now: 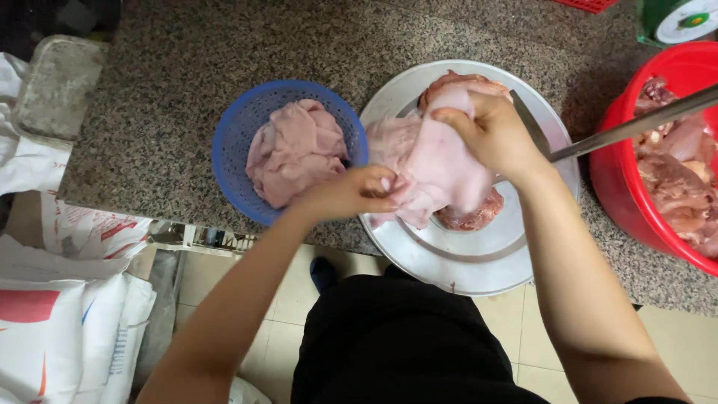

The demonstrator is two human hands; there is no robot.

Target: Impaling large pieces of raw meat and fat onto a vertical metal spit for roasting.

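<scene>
Both hands gripped a pale sheet of pork skin (441, 161) over the metal tray (479, 262): left hand (351, 193) pinching its edge, right hand (490, 131) clamped on top alongside a knife (532, 126). Slippery skin could slide, sending the blade astray.

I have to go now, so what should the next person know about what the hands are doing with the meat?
Left hand: pinching the lower edge of the pale skin sheet.
Right hand: gripping the top of the same sheet, with a knife in that hand; its blade lies behind the wrist.
The sheet is lifted off a reddish meat piece on the round metal tray.
Done: a pile of pale skin pieces sits in the blue basket.
Left: the sheet is still over the tray, not in the basket; more raw meat waits in the red basin.
</scene>
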